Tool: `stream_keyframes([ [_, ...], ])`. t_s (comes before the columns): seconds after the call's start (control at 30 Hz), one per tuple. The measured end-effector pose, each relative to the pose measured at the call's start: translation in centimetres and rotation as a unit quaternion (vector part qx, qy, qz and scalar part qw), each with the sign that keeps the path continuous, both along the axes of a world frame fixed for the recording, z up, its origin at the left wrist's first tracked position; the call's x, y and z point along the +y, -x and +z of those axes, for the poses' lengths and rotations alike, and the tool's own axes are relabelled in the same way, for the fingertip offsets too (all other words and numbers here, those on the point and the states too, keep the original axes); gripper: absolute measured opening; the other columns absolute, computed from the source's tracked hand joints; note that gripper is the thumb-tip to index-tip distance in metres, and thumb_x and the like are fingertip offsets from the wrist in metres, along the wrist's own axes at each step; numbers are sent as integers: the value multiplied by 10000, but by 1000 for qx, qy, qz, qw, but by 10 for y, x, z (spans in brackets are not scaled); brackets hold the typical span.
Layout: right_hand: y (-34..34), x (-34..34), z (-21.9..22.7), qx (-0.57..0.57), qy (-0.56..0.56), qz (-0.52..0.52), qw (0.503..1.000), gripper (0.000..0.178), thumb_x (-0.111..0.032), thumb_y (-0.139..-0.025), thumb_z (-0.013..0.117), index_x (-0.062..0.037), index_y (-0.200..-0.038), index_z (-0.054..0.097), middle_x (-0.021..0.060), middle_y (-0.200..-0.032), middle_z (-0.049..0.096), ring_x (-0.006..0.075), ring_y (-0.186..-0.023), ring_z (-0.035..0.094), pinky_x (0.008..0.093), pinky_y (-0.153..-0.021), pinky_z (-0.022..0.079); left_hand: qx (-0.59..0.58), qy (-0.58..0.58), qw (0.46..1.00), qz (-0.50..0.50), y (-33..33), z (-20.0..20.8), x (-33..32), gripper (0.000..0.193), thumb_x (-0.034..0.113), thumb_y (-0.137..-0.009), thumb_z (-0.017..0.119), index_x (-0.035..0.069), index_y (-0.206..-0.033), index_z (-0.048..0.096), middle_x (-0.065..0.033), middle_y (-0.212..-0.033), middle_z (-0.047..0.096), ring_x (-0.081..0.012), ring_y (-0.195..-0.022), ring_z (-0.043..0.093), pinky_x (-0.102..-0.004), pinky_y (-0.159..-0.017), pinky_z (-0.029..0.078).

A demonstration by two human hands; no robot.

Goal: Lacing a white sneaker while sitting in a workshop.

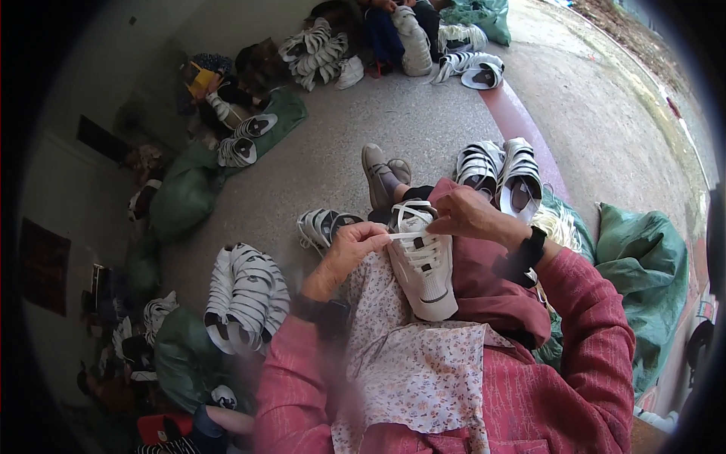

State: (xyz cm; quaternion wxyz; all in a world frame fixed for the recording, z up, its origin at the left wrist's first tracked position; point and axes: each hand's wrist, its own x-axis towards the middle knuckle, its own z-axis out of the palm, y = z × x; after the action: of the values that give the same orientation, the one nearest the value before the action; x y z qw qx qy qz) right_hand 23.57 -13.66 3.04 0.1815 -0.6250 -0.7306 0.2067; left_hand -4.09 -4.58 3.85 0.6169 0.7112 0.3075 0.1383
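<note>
A white sneaker [424, 281] rests on my lap, its toe toward me, over a flowered apron [416, 363]. My left hand [352, 246] pinches a flat white shoelace [404, 236] between thumb and forefinger, just left of the shoe's opening. The lace runs across the tongue toward my right hand [470, 215]. That hand bends over the right side of the lacing with its fingers closed; what lies between the fingertips is hidden. Lower down, laces cross the sneaker in rows.
Stacked white shoes [248, 296] stand at my left, and more shoes [499, 175] sit ahead to the right. Green sacks [643, 261] lie on both sides. A bundle of pale laces [558, 228] is by my right forearm. Other people sit with shoes along the wall.
</note>
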Motion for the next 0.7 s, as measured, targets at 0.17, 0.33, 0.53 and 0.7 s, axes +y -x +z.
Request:
stream_keyframes([
  [0.17, 14, 3, -9, 28, -55, -52, 997, 333, -300, -782, 785, -24, -804, 599, 95, -677, 584, 260, -603, 573, 381, -565, 438, -16, 103, 993, 49, -13, 2, 5, 157, 206, -941, 689, 49, -950, 697, 55, -827, 599, -47, -731, 507, -208, -688, 424],
  [0.33, -3, -12, 32, 224, 4, -48, 973, 192, -192, -814, 750, -39, -908, 683, 100, -763, 674, 239, -715, 673, 379, -627, 504, -144, -134, 958, 211, -8, -10, -3, 146, 153, -894, 727, 50, -985, 679, 52, -796, 579, -76, -735, 517, -243, -703, 458],
  [0.53, 0, -29, 26, 214, 10, 172, 962, 62, -54, -852, 697, -35, -905, 724, 86, -805, 696, 214, -743, 672, 319, -668, 510, -69, -382, 919, 66, 18, -23, -47, 104, 113, -892, 694, 43, -963, 665, -85, -843, 603, -236, -720, 602, -316, -657, 498],
  [0.7, 14, -21, -3, 157, -106, 110, 976, 104, -97, -865, 671, -38, -947, 693, 125, -817, 683, 295, -778, 689, 408, -667, 520, -22, -444, 893, 68, -12, -24, -56, 158, 97, -881, 693, 57, -1032, 668, -114, -922, 645, -308, -834, 656, -384, -729, 525],
])
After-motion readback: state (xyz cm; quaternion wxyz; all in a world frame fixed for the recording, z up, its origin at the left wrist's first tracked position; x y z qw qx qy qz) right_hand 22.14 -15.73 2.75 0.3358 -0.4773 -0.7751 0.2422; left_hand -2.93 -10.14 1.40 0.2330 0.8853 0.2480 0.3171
